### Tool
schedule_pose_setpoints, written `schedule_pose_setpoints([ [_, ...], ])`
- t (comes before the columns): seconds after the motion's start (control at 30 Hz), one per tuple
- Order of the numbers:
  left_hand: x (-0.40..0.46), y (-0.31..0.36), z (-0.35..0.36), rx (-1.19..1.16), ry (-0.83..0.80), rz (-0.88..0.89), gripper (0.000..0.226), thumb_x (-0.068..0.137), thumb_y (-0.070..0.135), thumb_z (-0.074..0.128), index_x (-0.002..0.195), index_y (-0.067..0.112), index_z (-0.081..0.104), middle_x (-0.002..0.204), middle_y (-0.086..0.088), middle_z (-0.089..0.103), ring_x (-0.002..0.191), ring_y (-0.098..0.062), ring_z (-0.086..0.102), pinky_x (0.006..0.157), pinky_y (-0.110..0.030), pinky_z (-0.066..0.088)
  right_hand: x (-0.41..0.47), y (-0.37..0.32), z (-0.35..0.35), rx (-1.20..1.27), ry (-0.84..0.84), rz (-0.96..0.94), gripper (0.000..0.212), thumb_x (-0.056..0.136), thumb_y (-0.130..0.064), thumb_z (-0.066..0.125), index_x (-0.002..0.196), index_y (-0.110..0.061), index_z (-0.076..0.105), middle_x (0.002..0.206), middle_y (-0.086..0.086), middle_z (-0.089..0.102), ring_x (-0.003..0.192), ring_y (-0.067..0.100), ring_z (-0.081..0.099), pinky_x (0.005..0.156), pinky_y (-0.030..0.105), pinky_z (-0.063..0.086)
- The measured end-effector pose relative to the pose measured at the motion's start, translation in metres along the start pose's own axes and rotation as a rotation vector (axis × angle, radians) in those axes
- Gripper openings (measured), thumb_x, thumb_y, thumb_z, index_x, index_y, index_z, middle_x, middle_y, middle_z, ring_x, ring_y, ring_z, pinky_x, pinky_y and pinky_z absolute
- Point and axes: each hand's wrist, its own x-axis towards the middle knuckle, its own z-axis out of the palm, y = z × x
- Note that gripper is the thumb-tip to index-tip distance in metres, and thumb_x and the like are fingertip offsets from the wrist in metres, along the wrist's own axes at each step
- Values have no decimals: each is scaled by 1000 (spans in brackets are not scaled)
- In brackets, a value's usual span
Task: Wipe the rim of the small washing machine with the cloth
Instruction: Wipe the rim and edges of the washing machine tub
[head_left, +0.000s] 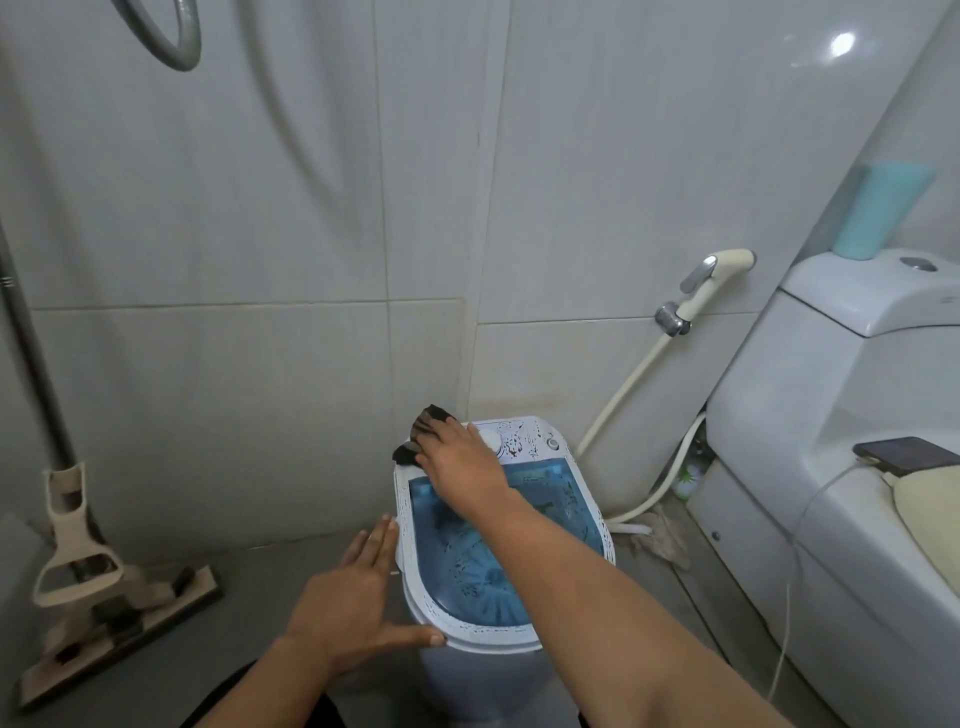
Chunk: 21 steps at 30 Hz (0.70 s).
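A small white washing machine (602, 540) with a blue see-through lid stands on the floor in the wall corner. My right hand (460, 460) reaches across the lid and presses a dark cloth (423, 431) onto the far left corner of the rim, fingers spread flat over it. Part of the cloth sticks out past my fingers. My left hand (353, 597) rests with straight fingers against the machine's left side, thumb along the near rim.
A toilet (831, 415) with a phone (906, 454) and a cable on its lid stands at the right. A bidet sprayer (701, 283) hangs on the tiled wall behind. A flat mop (104, 587) leans at the left on the grey floor.
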Motion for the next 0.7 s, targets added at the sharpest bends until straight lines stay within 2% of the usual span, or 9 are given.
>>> schedule_pose_setpoints([
  [0.03, 0, 0, 0, 1, -2, -1, 152, 48, 109, 37, 159, 20, -16, 168, 10, -16, 156, -13, -6, 120, -41, 33, 10, 2, -5, -17, -37, 7, 35, 101, -21, 55, 131, -6, 62, 146, 15, 54, 134, 37, 48, 110, 47, 38],
  [0.1, 0, 1, -1, 7, -7, -3, 152, 48, 109, 38, 160, 21, -16, 168, 10, -16, 156, -13, -5, 120, -41, 34, 28, 6, -14, -48, -128, 33, 28, 100, -16, 54, 122, -4, 66, 131, 17, 61, 118, 38, 59, 94, 42, 49],
  [0.17, 0, 2, -2, 9, -9, -7, 151, 48, 109, 39, 160, 21, -15, 168, 10, -14, 156, -13, -4, 120, -41, 34, 41, 11, -25, -71, -222, 87, 22, 98, -12, 54, 114, -5, 69, 116, 17, 64, 101, 38, 65, 78, 38, 52],
  [0.23, -1, 2, -3, 12, -12, -12, 152, 48, 109, 38, 159, 22, -16, 168, 11, -15, 156, -13, -4, 119, -42, 35, 49, 14, -38, -79, -290, 124, 23, 97, -12, 55, 110, -7, 72, 107, 17, 68, 92, 36, 67, 72, 35, 52],
  [0.33, -1, 3, -3, 10, -14, -14, 152, 47, 110, 37, 159, 22, -17, 168, 11, -16, 156, -13, -4, 120, -42, 35, 50, 19, -61, -8, -321, 149, 28, 98, -20, 53, 114, -13, 74, 109, 14, 73, 94, 34, 67, 79, 36, 54],
  [0.43, 0, 1, -2, 9, -15, -8, 152, 47, 110, 36, 159, 22, -17, 166, 12, -18, 156, -12, -2, 120, -42, 35, 38, 35, -82, 15, -295, 125, 30, 101, -23, 52, 122, -18, 72, 120, 10, 71, 106, 32, 64, 83, 34, 48],
  [0.57, 0, 1, 0, 10, -10, -6, 152, 46, 110, 34, 159, 22, -16, 167, 12, -17, 156, -11, -4, 120, -41, 35, 6, 70, -90, -98, -298, 126, 34, 104, -22, 47, 133, -16, 64, 132, 14, 61, 116, 34, 59, 90, 38, 46],
  [0.7, 0, 1, 0, 8, -14, -7, 151, 48, 110, 35, 159, 22, -16, 167, 12, -17, 156, -12, -4, 120, -40, 35, -23, 87, -75, -29, -202, 174, 43, 106, -22, 43, 147, -15, 52, 158, 6, 43, 144, 24, 41, 111, 33, 37],
])
